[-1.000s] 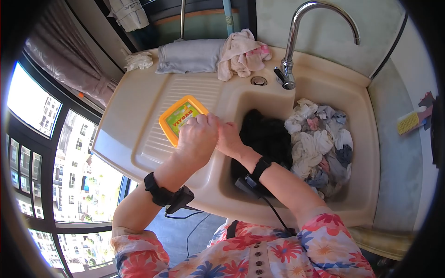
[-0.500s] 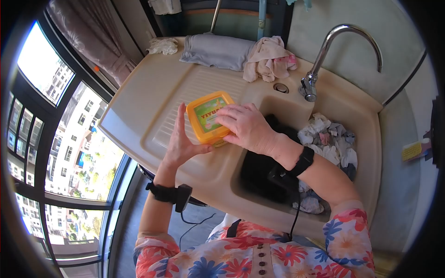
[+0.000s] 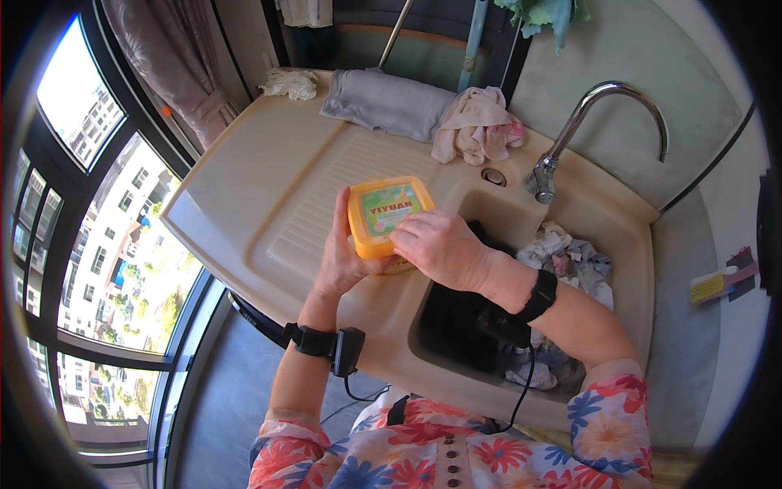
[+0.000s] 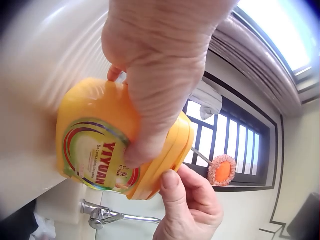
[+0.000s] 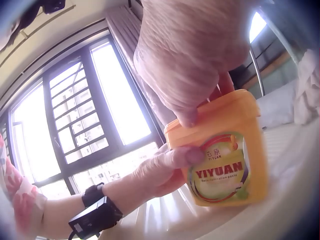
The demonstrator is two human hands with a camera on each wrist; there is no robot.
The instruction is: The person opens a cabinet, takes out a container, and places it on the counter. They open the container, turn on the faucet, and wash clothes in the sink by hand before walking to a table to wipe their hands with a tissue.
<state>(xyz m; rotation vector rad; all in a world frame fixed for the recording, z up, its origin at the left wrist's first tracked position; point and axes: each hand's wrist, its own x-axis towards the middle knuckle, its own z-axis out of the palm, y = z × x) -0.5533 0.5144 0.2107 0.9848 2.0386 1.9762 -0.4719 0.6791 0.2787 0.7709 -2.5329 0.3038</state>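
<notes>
A yellow plastic tub of decontamination paste, marked YIYUAN, stands over the ribbed part of the counter. Its lid is on, with a green label on top. My left hand grips the tub round its left side, the thumb lying across the front label in the right wrist view. My right hand is at the lid's near right corner. In the left wrist view its thumb and fingers pinch the lid's rim. The right wrist view shows the tub's base close over the pale counter.
A sink basin on the right holds black cloth and a heap of light laundry. A chrome faucet rises behind it. A rolled grey cloth and a crumpled pink cloth lie along the counter's back edge.
The hands, together at the tub's near right corner at first, have parted. My left hand has moved round the tub's left side and closed on it; my right hand stays at the lid's corner.
</notes>
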